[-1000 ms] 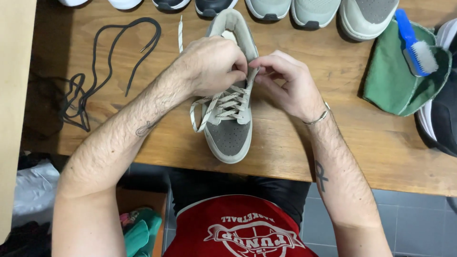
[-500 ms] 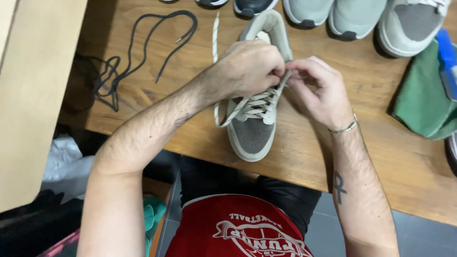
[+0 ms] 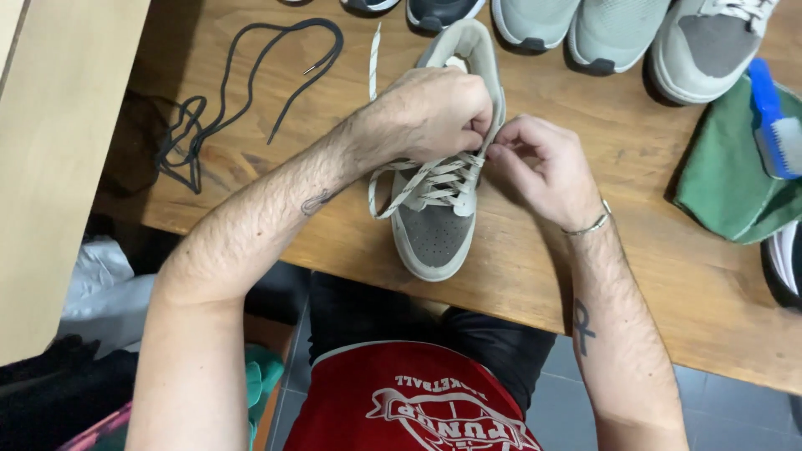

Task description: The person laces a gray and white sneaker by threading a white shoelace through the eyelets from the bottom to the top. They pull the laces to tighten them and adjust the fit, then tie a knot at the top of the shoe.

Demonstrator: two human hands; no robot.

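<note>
On the wooden table, at its left end, a loose dark shoelace lies coiled in the same spot as half a second ago. Just right of it stands the grey and beige sneaker, toe toward the person, its pale lace criss-crossed through the lower eyelets. The left hand is curled closed over the shoe's tongue, pinching the lace near the upper eyelets; the right hand pinches the lace end at the shoe's right edge, fingers drawn together. Compared with a second ago both hands sit slightly higher up the shoe, which suggests the lacing has reached the top eyelets. Further right, a blue brush rests on a green cloth.
</note>
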